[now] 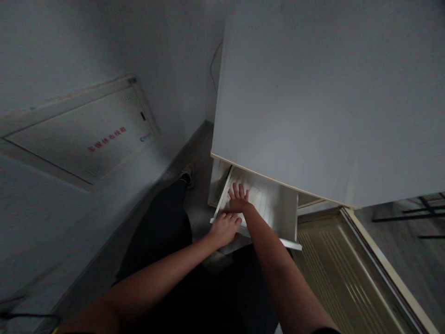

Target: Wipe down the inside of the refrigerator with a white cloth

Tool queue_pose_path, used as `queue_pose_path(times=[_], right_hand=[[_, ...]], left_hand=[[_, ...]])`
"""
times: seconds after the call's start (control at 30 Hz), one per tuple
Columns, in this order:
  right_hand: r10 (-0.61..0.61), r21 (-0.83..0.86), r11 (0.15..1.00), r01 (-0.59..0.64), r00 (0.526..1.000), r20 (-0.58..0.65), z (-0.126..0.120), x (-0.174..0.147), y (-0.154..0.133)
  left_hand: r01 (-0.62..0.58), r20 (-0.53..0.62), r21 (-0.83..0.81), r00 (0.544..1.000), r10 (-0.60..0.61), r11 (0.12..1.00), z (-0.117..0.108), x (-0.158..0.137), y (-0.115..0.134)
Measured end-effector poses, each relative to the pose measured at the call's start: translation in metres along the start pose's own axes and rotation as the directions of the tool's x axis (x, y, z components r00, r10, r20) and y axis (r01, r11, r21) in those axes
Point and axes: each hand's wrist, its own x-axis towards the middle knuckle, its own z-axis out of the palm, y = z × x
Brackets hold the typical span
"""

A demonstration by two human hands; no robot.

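Note:
A pale pull-out drawer (274, 206) juts from beneath a large white surface. Its front edge meets my left hand (225, 229), whose fingers curl over the rim near the left corner. My right hand (238, 200) reaches across into the left part of the drawer, fingers stretched and spread, palm down, with nothing seen in it. Whether that palm touches the drawer's floor or wall, I cannot tell. Pale ribbed lines run along the drawer's bottom.
The large white surface (299, 102) overhangs the drawer. An open door with ribbed inner panel (333, 264) stands to the right. A wall box cover (93, 134) with red lettering is on the left wall. My foot (188, 175) is on the dark floor; black metal legs (406, 217) stand far right.

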Motion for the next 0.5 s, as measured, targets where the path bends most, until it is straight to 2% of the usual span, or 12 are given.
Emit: queue_pose_path(times=[0.07, 0.13, 0.3, 0.4, 0.5], right_hand=[[0.031, -0.007, 0.999, -0.031, 0.999, 0.012, -0.001, -0.007, 0.023], [0.122, 0.0, 0.993, -0.122, 0.992, 0.029, 0.001, -0.02, 0.053], [0.394, 0.027, 0.918, -0.395, 0.918, 0.041, 0.026, -0.062, 0.123], [0.477, 0.049, 0.875, -0.481, 0.876, 0.076, 0.042, -0.076, 0.139], [0.53, 0.067, 0.838, -0.541, 0.837, 0.135, 0.043, -0.074, 0.133]], left_hand=[[-0.003, 0.011, -0.01, 1.0, 0.003, 1.0, 0.0, 0.0, 0.0], [-0.003, 0.015, -0.014, 1.0, 0.003, 1.0, -0.001, -0.001, 0.0], [-0.015, -0.012, 0.011, 1.0, 0.016, 1.0, -0.003, -0.001, 0.0], [-0.01, -0.022, 0.028, 1.0, 0.011, 1.0, -0.003, -0.001, 0.001], [-0.003, -0.023, 0.036, 1.0, 0.004, 0.999, -0.003, -0.001, 0.001]])
